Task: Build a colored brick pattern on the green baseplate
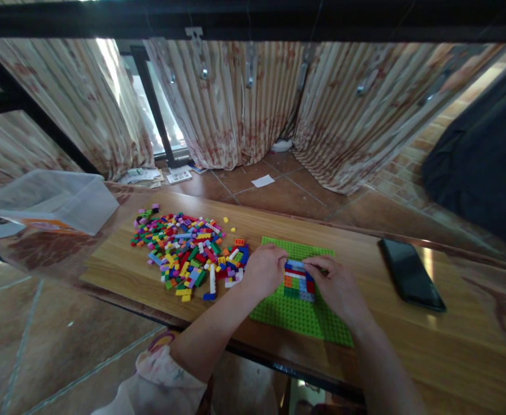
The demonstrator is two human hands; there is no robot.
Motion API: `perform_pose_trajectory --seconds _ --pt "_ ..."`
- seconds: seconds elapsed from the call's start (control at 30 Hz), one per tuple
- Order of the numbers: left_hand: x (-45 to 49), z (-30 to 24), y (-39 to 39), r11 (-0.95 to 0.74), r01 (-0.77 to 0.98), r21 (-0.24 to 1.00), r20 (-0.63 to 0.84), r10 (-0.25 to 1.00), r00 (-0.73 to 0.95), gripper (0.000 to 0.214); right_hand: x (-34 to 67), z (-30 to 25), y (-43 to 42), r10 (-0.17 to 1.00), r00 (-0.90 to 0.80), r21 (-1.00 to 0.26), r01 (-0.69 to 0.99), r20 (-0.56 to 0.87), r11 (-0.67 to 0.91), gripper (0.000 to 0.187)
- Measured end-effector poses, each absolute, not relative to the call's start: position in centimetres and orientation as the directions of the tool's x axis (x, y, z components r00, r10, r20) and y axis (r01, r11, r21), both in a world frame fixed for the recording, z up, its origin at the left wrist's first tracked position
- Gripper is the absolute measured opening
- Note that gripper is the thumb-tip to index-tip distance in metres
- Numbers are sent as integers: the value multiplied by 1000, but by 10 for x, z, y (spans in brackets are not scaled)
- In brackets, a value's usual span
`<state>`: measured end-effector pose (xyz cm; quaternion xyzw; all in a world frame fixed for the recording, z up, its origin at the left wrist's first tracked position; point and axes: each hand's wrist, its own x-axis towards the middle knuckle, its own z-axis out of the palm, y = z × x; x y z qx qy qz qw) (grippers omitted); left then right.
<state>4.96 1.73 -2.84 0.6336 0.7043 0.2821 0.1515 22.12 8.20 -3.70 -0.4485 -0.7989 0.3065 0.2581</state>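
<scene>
Both your hands are on the small brick build, in the middle of the green baseplate

Your left hand (264,270) is curled loosely against the left edge of the brick build (298,281); its fingertips are tucked out of sight, so you cannot tell whether they grip it or only rest there. Your right hand (337,285) comes in from the other side, its fingers bent and closed onto the build's upper right corner. The build is a low multicoloured block standing on the green baseplate (296,320), which lies flat on the wooden table (452,346). Just left of your left hand is the pile of loose bricks (184,253). A clear plastic tub (49,199) sits at the far left, and a dark phone (411,275) lies to the right, well apart from the baseplate
</scene>
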Motion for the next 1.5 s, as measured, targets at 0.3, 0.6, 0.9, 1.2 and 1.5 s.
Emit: perform_pose_trajectory --seconds 0.3,0.6,0.9,1.2,1.5 --pt "51 -27 19 28 839 543 121 986 -111 27 219 -41 84 861 -484 -691 570 154 444 27" --pt "51 -26 21 24 856 516 108 990 -93 28 222 -43 88 860 -494 -705 565 126 428 25" --pt "50 -25 21 25 872 488 100 991 -84 28 220 -42 90 853 -512 -702 571 101 426 24" --pt "52 -26 22 65 811 581 88 986 -143 23 220 -45 92 850 -521 -685 593 75 423 24" --pt "50 -32 24 30 790 613 100 988 -115 25 217 -44 92 844 -530 -674 595 82 439 25"
